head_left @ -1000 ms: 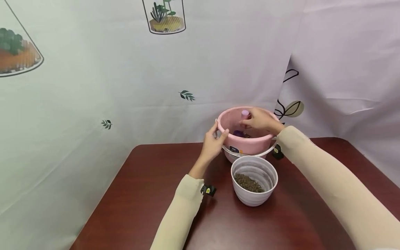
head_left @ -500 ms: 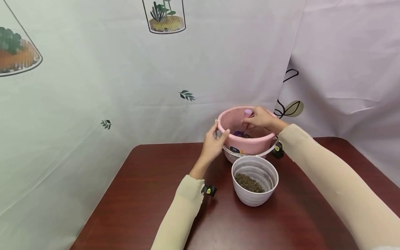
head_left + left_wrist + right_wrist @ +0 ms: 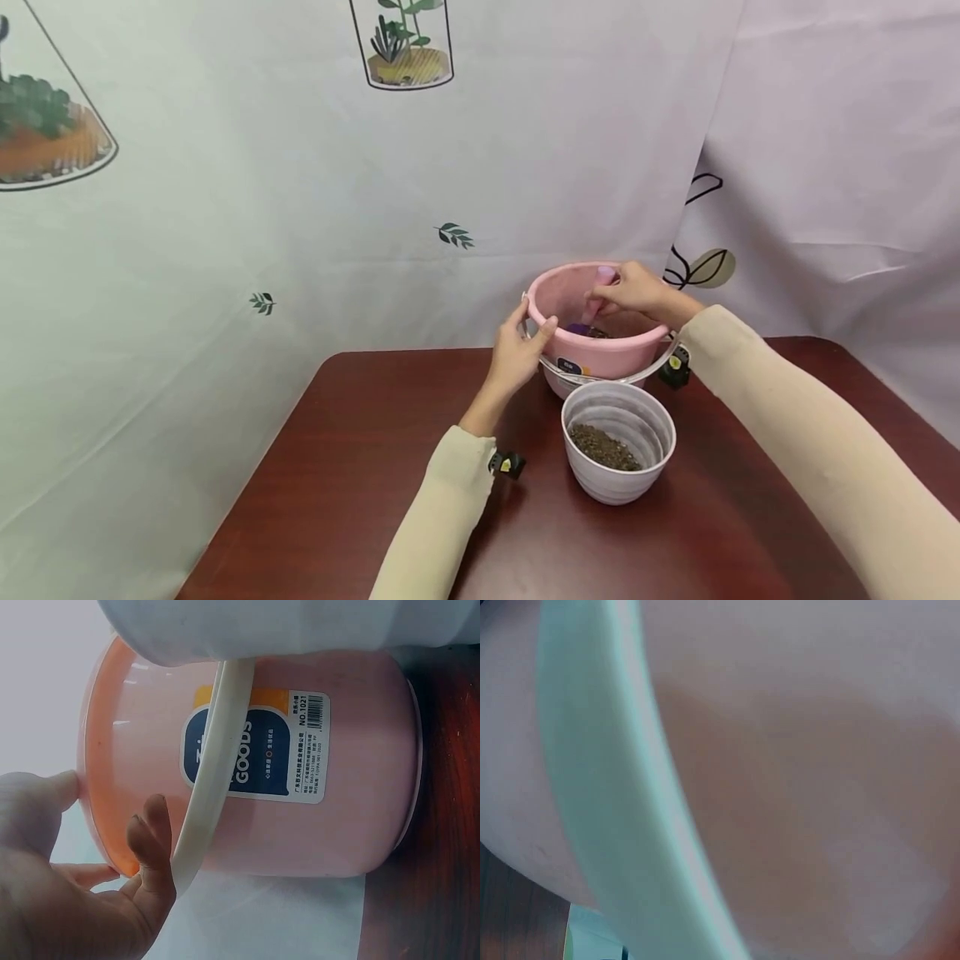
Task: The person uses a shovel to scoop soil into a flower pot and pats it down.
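Note:
A pink bucket (image 3: pixel 600 357) stands near the back of the table. My left hand (image 3: pixel 516 354) grips its rim at the left, with the thumb on the near side; in the left wrist view some fingers lie by the white bail handle (image 3: pixel 214 780). Inside the bucket, my right hand (image 3: pixel 641 293) holds the pink handle of a small trowel (image 3: pixel 604 276), tilted to the right. Its purple lower part shows only partly behind the rim. In front stands a white ribbed pot (image 3: pixel 615 487) with dark soil (image 3: pixel 603 447) in it. The right wrist view shows mostly blurred bucket wall (image 3: pixel 817 787).
The dark red table (image 3: pixel 375 467) ends at the back against a white cloth (image 3: pixel 337 208) printed with plants. Both forearms reach across the table, one on each side of the pot. The pot stands close against the bucket's front.
The trowel's handle has tilted and moved right within the bucket, together with my right hand. My left hand keeps its hold on the rim. The head view has shifted slightly.

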`<move>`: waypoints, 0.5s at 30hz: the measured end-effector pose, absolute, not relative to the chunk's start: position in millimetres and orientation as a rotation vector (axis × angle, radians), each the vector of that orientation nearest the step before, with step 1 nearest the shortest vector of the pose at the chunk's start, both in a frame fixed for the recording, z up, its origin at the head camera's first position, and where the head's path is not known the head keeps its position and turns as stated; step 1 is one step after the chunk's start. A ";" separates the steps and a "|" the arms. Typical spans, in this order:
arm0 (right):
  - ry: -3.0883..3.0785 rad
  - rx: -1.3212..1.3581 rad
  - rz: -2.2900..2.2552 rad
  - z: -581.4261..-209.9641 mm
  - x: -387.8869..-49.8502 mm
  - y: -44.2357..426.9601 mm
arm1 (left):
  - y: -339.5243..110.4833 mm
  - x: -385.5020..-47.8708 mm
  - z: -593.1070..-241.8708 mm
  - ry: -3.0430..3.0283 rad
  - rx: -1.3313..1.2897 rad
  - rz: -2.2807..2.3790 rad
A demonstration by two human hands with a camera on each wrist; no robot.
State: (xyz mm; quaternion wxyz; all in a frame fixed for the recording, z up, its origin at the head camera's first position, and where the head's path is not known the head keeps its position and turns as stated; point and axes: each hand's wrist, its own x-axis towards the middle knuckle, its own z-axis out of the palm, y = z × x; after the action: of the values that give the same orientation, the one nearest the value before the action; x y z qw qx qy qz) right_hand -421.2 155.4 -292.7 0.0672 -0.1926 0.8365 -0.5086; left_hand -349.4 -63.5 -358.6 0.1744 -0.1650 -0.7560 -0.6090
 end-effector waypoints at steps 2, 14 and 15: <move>2.457 -0.587 -1.579 -291.2 -421.8 154.6 | -63.6 -349.5 -357.7 -2.130 -0.471 -1.734; 2.350 -0.571 -1.722 -284.2 -414.1 166.8 | -63.7 -349.4 -358.3 -2.112 -0.488 -1.796; 2.317 -0.573 -1.750 -283.3 -413.2 169.3 | -63.4 -350.0 -358.8 -2.109 -0.488 -1.802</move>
State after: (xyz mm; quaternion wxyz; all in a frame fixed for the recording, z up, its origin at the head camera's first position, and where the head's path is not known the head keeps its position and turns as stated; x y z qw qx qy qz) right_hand -413.2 169.3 -283.3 0.0906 -0.1929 0.7797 -0.5888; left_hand -350.0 -63.4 -358.8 0.1619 -0.1709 -0.7389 -0.6313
